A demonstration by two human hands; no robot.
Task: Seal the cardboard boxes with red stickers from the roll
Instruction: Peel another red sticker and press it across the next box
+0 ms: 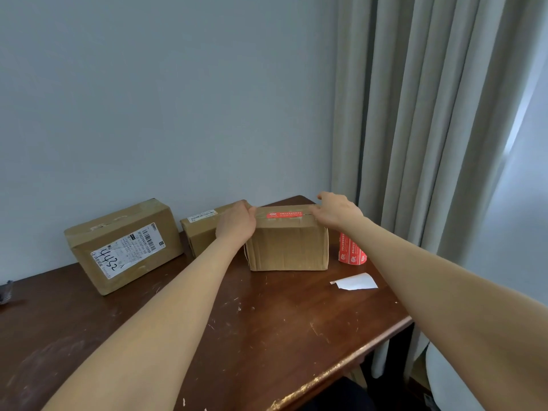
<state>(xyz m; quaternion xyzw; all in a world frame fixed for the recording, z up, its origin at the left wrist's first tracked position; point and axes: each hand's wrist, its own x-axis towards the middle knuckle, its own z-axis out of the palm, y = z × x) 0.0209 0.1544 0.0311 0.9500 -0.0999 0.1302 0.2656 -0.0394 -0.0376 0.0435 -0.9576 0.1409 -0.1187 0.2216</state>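
Risks, near to far:
- The backing scrap (354,282) lies loose on the table (267,336), lower right of centre. It could be swept off by the right forearm on withdrawal.
- The sticker roll (352,254) stands upright just beside the front box (287,247), right under the right forearm. It is likely to be tipped or rolled towards the table's right edge if the arm is dropped.
- The red sticker (284,215) is laid along the top seam of the front box, mid-frame. A crease or bubble is likely if only one end is pressed, and a lifted end if the seam tape underneath is slick.
- The left hand (237,222) is wrapped over the box's top left corner with the thumb on top. The fingertips are hidden behind the hand. If that hold is eased, the box could be shoved left by the pressing.
- The right hand (336,212) sits at the sticker's right end with its fingers down on it. Flat press or pinch cannot be told.

Around:
- The second box (201,232) is tucked behind the left hand, touching or nearly touching the front box. No red sticker is seen on it, and reach to it is blocked by the front box.
- The labelled box (124,247) is at left of frame, apart from the others, with no red sticker seen on it.
- A dark object (6,292) at the far left edge is not identifiable.
- The curtain (430,114) hangs at right, close behind the roll.
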